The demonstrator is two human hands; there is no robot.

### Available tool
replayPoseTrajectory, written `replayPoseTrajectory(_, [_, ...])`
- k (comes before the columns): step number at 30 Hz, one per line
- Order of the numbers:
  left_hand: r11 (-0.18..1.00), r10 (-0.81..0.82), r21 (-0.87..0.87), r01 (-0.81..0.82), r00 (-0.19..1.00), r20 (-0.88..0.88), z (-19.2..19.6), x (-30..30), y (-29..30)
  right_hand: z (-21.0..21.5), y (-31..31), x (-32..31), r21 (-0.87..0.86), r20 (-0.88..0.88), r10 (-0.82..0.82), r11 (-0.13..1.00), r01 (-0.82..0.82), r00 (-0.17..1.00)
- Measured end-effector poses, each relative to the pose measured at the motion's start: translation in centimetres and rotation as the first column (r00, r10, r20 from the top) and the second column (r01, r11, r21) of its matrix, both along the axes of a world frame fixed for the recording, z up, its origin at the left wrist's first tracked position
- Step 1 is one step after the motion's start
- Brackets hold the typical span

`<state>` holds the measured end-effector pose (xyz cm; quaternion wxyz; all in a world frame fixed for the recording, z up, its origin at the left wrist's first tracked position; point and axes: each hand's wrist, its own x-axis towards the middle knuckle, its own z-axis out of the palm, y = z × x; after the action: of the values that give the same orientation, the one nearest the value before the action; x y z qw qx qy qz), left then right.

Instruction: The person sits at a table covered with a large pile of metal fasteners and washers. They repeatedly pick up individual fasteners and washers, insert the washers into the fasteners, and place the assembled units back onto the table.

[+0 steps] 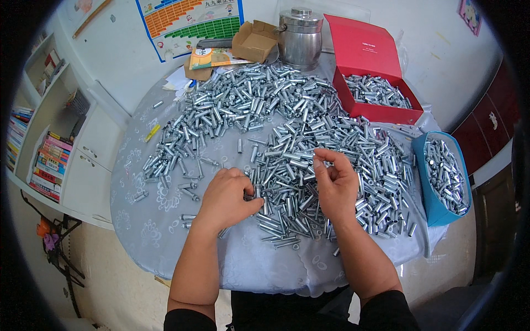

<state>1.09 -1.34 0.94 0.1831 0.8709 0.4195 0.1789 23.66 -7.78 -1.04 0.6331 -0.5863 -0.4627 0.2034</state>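
A broad heap of shiny metal sleeves and bolt-like pieces (287, 138) covers much of the round table. My left hand (227, 199) is at the heap's near left side, fingers curled and thumb tip close to them. A short metal sleeve (257, 191) shows between thumb and fingers; whether it is gripped or lies behind is hard to see. Over the heap's right part is my right hand (338, 185), thumb and forefinger tips brought together. Anything between those tips is too small to make out. Several loose pieces (189, 193) lie left of my left hand.
A red open box (381, 113) and a blue container (436, 215), both full of metal pieces, stand at the right. Behind the heap are a lidded metal pot (301, 41), a small cardboard box (254, 44) and booklets (215, 57). A yellow pen-like item (152, 133) lies left.
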Motion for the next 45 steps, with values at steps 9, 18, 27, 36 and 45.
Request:
replayPoseTrajectory(9, [0.983, 0.109, 0.127, -0.132, 0.979, 0.170, -1.0, 1.4, 0.4, 0.5, -0.1, -0.3, -0.017, 0.010, 0.026, 1.000, -0.026, 1.000])
replayPoseTrajectory(18, [0.990, -0.082, -0.038, 0.135, 0.776, 0.625, -0.6, 2.6, -0.5, 0.7, -0.4, -0.7, -0.084, 0.102, 0.238, 0.970, -0.230, 0.966])
replayPoseTrajectory(27, [0.969, -0.031, -0.165, 0.185, 0.749, 0.661, -0.6, 2.9, -1.1, 1.8, -0.8, -0.4, -0.261, -0.057, 0.335, 0.904, -0.338, 0.941])
replayPoseTrajectory(36, [0.809, 0.273, -0.524, 0.268, 0.618, 0.738, -0.9, 3.3, -1.2, 1.8, -0.7, -0.5, -0.152, -0.288, 0.348, 0.903, -0.401, 0.892])
replayPoseTrajectory(45, [0.797, 0.284, -0.524, 0.302, 0.578, 0.765, -1.7, 3.4, -0.8, 0.6, -0.4, -0.1, -0.165, -0.192, 0.358, 0.906, -0.390, 0.914])
